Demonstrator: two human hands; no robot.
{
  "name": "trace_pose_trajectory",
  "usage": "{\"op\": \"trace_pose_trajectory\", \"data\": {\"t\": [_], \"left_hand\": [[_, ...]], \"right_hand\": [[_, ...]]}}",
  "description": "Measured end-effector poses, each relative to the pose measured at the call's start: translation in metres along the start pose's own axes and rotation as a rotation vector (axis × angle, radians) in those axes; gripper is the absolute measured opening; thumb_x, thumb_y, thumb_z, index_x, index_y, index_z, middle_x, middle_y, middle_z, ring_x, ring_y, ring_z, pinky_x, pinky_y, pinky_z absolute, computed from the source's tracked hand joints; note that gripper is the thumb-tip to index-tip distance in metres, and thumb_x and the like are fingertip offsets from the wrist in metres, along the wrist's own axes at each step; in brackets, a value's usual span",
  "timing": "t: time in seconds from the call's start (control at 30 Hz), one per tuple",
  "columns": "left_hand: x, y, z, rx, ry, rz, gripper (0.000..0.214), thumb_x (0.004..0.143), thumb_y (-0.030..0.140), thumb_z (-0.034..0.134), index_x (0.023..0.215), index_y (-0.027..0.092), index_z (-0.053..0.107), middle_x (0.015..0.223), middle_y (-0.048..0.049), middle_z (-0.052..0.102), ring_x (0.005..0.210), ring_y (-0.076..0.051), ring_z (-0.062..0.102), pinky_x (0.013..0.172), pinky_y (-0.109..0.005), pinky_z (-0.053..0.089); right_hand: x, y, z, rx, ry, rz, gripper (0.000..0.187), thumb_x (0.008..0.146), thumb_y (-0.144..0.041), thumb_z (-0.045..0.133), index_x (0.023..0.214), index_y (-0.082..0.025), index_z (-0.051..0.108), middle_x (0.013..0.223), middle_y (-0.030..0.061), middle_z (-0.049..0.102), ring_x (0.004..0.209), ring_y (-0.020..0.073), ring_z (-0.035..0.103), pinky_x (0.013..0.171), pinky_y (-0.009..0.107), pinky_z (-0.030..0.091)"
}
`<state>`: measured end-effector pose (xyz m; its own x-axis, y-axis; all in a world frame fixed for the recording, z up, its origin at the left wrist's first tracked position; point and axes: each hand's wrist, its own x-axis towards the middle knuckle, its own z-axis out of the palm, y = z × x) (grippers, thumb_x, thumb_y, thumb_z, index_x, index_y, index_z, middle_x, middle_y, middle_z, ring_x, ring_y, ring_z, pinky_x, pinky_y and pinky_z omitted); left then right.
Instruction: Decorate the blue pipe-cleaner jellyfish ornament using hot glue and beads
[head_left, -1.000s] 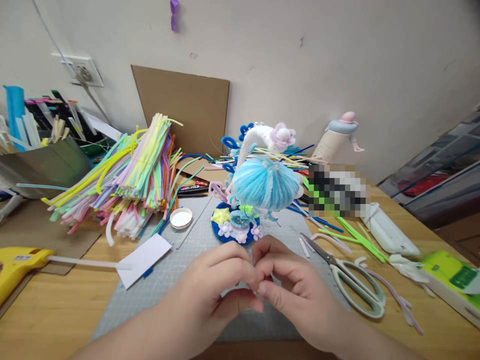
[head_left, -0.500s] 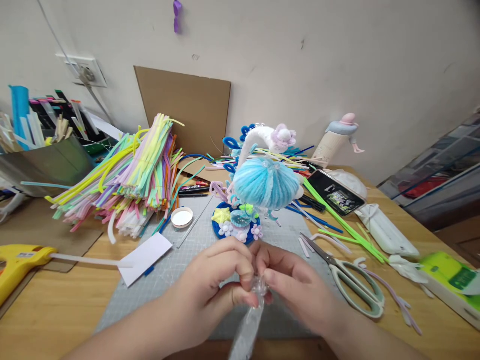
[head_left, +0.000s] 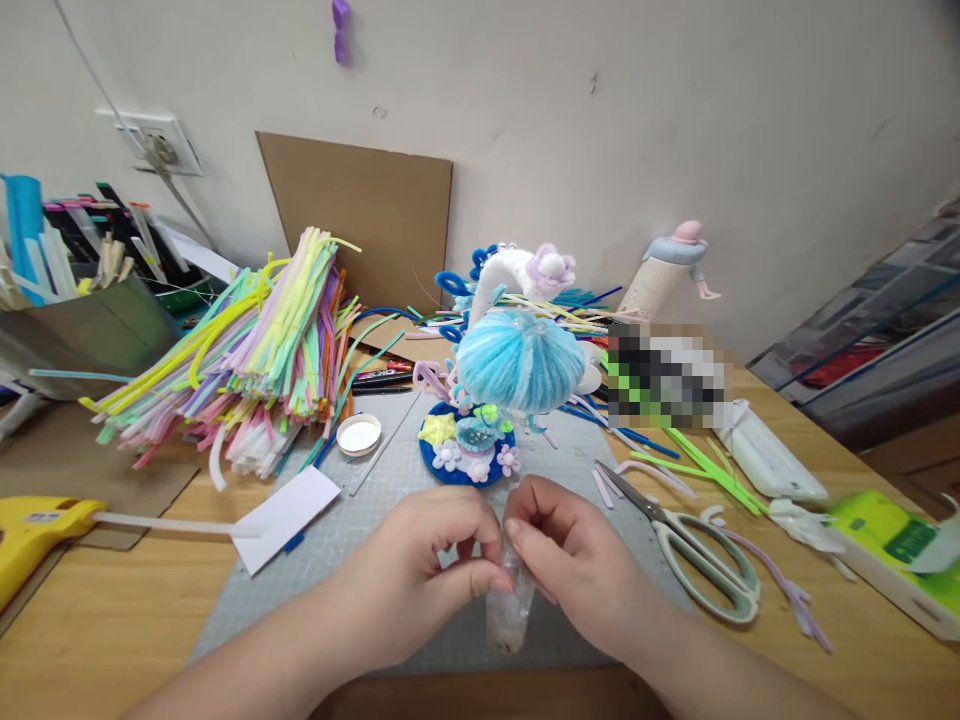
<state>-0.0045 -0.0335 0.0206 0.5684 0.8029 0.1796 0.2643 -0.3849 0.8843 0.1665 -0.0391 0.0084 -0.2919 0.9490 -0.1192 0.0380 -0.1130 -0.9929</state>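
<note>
A small clear plastic bag (head_left: 508, 615) hangs over the grey cutting mat, pinched at its top by both hands. My left hand (head_left: 439, 555) grips its left edge between thumb and fingers. My right hand (head_left: 566, 535) is closed on the other side, fingers curled. A few small dark specks show at the bag's lower end; I cannot make out what they are. Just beyond my hands stands a pipe-cleaner lamp-like ornament with a light blue domed shade (head_left: 519, 362), a white curved stem, and a round dark blue base (head_left: 435, 465) with small flowers and a yellow star.
Scissors (head_left: 701, 565) lie right of my hands. A white card (head_left: 289, 518), a small white lid (head_left: 358, 436) and a yellow glue gun (head_left: 45, 530) are on the left. Bundled pipe cleaners (head_left: 281, 350) are piled behind them. A bottle (head_left: 660, 270) stands at the back right.
The bag's lower part has swung from slanting toward me to hanging more upright, with its bottom end now in view. My hands remain close together. The view has shifted slightly.
</note>
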Motion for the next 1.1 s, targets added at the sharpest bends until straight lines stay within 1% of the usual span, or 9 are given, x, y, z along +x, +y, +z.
{"op": "trace_pose_trajectory", "data": {"t": [0.1,0.17,0.4,0.5,0.6,0.7,0.8,0.93,1.1], "left_hand": [[0.000,0.001,-0.004,-0.003,-0.003,0.153,0.013,0.082,0.024,0.061,0.072,0.016,0.059,0.076,-0.0030,0.059,0.076,-0.013,0.055,0.071,-0.024,0.043],[0.001,0.000,-0.006,-0.043,-0.013,0.180,0.012,0.081,0.021,0.062,0.071,0.016,0.059,0.075,-0.0031,0.059,0.076,-0.013,0.055,0.071,-0.024,0.043],[0.006,-0.011,-0.006,-0.528,-0.004,-0.001,0.023,0.081,0.032,0.063,0.069,0.015,0.053,0.073,-0.0012,0.054,0.070,-0.011,0.051,0.065,-0.024,0.042],[0.007,-0.015,-0.002,-0.643,0.011,-0.066,0.024,0.079,0.033,0.064,0.071,0.015,0.051,0.071,0.0009,0.051,0.063,-0.008,0.047,0.060,-0.021,0.038],[0.007,-0.016,0.003,-0.629,0.057,-0.135,0.023,0.078,0.032,0.066,0.071,0.015,0.051,0.069,0.0020,0.051,0.060,-0.007,0.045,0.057,-0.020,0.036],[0.007,-0.015,0.006,-0.592,0.085,-0.215,0.023,0.075,0.033,0.068,0.073,0.015,0.053,0.066,0.0030,0.050,0.058,-0.008,0.044,0.056,-0.020,0.036],[0.008,-0.015,0.005,-0.480,0.085,-0.231,0.019,0.076,0.031,0.067,0.074,0.015,0.057,0.065,0.0020,0.053,0.061,-0.009,0.047,0.059,-0.022,0.037],[0.008,-0.015,0.000,-0.375,0.071,-0.080,0.018,0.079,0.029,0.065,0.070,0.015,0.062,0.076,-0.0014,0.053,0.075,-0.013,0.049,0.070,-0.025,0.038],[0.008,-0.016,-0.001,-0.692,-0.047,-0.008,0.020,0.076,0.034,0.068,0.070,0.016,0.061,0.080,-0.0009,0.046,0.075,-0.011,0.045,0.068,-0.023,0.036]], "right_hand": [[0.003,0.002,-0.003,0.139,-0.066,0.078,0.033,0.079,-0.046,0.059,0.067,-0.020,0.044,0.049,-0.0099,0.034,0.040,0.0049,0.028,0.037,0.019,0.019],[0.005,0.005,-0.004,0.282,-0.118,0.116,0.035,0.079,-0.048,0.062,0.068,-0.019,0.045,0.050,-0.0098,0.034,0.040,0.0040,0.027,0.037,0.018,0.018],[0.008,0.010,-0.007,0.763,-0.403,0.228,0.026,0.085,-0.036,0.059,0.072,-0.016,0.048,0.054,-0.0096,0.036,0.035,-0.0004,0.022,0.038,0.016,0.018],[0.010,0.013,-0.011,0.706,-0.434,0.196,0.025,0.086,-0.038,0.056,0.076,-0.017,0.049,0.057,-0.0087,0.039,0.035,0.0015,0.034,0.036,0.016,0.025],[0.013,0.017,-0.013,0.450,-0.367,0.060,0.030,0.082,-0.046,0.060,0.080,-0.018,0.048,0.059,-0.0076,0.045,0.040,0.0050,0.045,0.036,0.016,0.031],[0.015,0.020,-0.013,0.211,-0.304,-0.034,0.032,0.080,-0.048,0.062,0.080,-0.018,0.049,0.058,-0.0066,0.049,0.041,0.0048,0.044,0.036,0.016,0.032],[0.016,0.022,-0.012,0.142,-0.260,-0.087,0.031,0.083,-0.046,0.058,0.074,-0.017,0.052,0.055,-0.0068,0.046,0.042,0.0047,0.044,0.037,0.015,0.031],[0.016,0.025,-0.011,0.298,-0.299,-0.036,0.029,0.085,-0.044,0.058,0.074,-0.017,0.052,0.051,-0.0069,0.047,0.040,0.0052,0.044,0.036,0.015,0.032],[0.017,0.028,-0.011,0.669,-0.354,0.058,0.024,0.083,-0.040,0.061,0.075,-0.019,0.052,0.052,-0.0075,0.050,0.034,0.0040,0.038,0.032,0.014,0.030]]}}
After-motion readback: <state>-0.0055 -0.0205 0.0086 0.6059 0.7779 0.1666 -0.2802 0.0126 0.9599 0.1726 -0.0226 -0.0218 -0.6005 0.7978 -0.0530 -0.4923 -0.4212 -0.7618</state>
